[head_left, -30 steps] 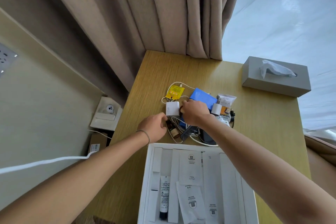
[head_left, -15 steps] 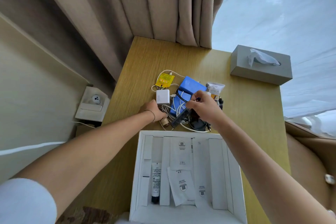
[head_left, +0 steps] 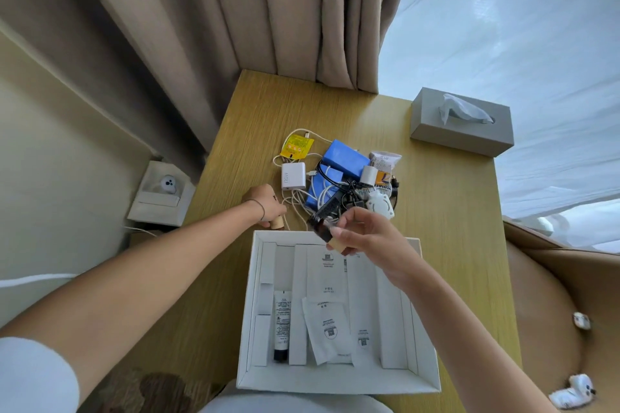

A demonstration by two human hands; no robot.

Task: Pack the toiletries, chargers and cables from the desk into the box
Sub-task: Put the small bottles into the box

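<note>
Since a moment ago the right hand (head_left: 365, 235) has lifted clear of the pile and now hangs over the far edge of the white box (head_left: 255, 282), fingers pinched on a small dark bottle with a cork cap (head_left: 327, 233), tilted as if for lowering in. The left hand (head_left: 265, 204) has drawn back to the tabletop (head_left: 453, 211) and is closed round a second cork-capped bottle (head_left: 277, 222) (mostly hidden), likely next. Beyond both hands lies the unpacked tangle: white charger (head_left: 294, 176), blue packs (head_left: 345, 159), cables (head_left: 330, 189). Nearer the person, the box already holds a tube (head_left: 281, 325) and sachets (head_left: 327, 329).
</note>
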